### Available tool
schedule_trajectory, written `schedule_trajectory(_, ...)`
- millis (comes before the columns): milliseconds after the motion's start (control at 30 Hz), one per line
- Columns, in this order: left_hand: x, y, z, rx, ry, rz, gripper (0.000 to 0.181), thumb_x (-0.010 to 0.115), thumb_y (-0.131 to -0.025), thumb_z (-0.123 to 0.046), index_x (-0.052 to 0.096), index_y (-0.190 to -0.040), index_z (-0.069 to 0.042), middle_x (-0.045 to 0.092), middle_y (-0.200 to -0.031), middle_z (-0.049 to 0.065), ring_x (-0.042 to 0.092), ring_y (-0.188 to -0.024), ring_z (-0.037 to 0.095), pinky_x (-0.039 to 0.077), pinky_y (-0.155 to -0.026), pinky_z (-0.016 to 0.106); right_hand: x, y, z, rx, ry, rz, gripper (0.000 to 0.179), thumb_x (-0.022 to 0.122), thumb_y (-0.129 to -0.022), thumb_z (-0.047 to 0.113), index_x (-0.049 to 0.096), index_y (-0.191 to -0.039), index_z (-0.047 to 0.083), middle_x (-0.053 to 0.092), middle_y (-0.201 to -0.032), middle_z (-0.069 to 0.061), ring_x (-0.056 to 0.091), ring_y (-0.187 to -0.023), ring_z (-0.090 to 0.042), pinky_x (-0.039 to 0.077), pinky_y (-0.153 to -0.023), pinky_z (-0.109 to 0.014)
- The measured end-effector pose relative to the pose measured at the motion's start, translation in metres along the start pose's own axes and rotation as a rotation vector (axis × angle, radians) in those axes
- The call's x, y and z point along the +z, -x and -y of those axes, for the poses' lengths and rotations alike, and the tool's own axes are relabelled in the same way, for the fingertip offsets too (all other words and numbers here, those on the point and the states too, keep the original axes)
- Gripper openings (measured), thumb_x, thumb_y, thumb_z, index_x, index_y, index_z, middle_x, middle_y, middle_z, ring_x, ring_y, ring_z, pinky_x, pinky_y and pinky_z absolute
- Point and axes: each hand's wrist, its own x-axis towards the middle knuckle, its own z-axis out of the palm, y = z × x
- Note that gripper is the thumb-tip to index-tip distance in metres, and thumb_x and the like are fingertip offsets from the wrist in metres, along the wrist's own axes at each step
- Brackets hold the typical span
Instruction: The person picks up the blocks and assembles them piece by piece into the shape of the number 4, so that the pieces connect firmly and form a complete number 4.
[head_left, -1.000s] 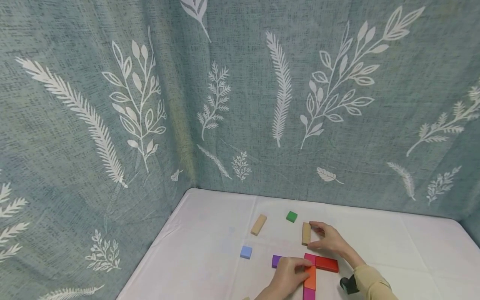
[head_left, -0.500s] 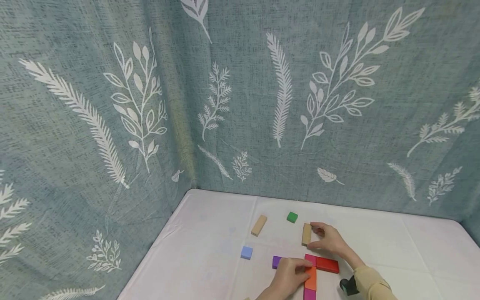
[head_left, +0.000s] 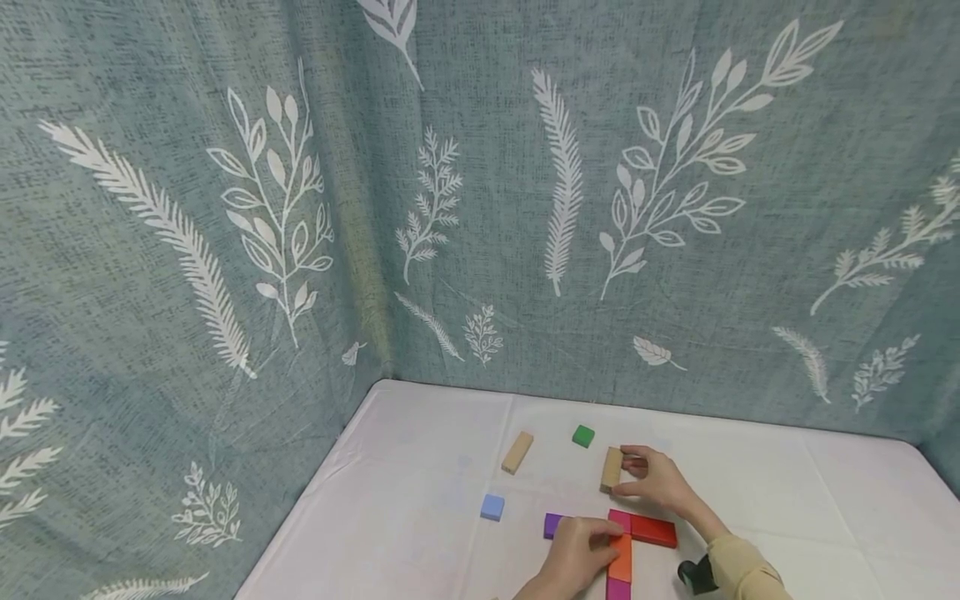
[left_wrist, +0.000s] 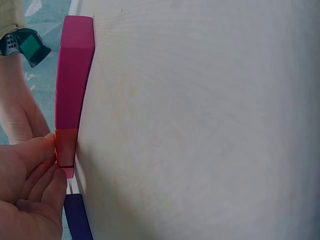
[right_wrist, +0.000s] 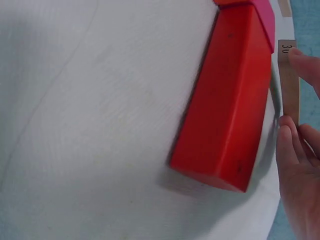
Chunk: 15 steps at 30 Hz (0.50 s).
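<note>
In the head view my left hand [head_left: 576, 554] rests beside a line of blocks, its thumb and fingertips pinching the orange block [head_left: 620, 567]. A pink block [head_left: 619, 520] lies at the orange one's far end and a magenta block [left_wrist: 75, 85] at its near end. Farther back, my right hand [head_left: 660, 479] holds a plain wooden block [head_left: 612, 468] by its ends, thumb on one and fingers on the other. The number 30 shows on that block in the right wrist view. A red block [right_wrist: 225, 95] extends rightward from the pink one.
A purple block [head_left: 552, 525] is partly hidden behind my left hand. Farther off on the white tablecloth [head_left: 420, 467] lie a light blue block [head_left: 492, 507], another wooden block [head_left: 517, 452] and a green block [head_left: 583, 436]. A patterned curtain [head_left: 480, 208] hangs behind.
The wooden block in my right hand has turned slightly, its near end shifting a little left. My left hand stays in place at the orange block.
</note>
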Motion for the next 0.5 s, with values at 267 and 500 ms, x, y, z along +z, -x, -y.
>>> schedule_trajectory(267,0.000,0.000,0.002,0.021,-0.004,-0.001,0.024,0.073,-0.080,-0.006,0.074,-0.103,-0.014,0.074,-0.100,-0.005,0.065,-0.094,0.001,0.056,-0.085,0.024,-0.007,0.003,0.008,-0.028,-0.005,0.015,0.071,0.084,-0.068,0.014,0.051,-0.129,-0.006,0.062,-0.118,-0.023,0.062,-0.109,-0.037,0.055,-0.089,-0.044)
schedule_trajectory(500,-0.002,0.001,0.000,0.053,-0.009,-0.005,0.022,0.073,-0.080,-0.006,0.075,-0.101,-0.012,0.074,-0.100,-0.002,0.066,-0.095,0.003,0.056,-0.083,0.021,-0.017,0.004,0.005,-0.039,-0.016,0.025,0.072,0.083,-0.070,0.019,0.050,-0.130,-0.003,0.062,-0.118,-0.020,0.060,-0.112,-0.038,0.054,-0.092,-0.045)
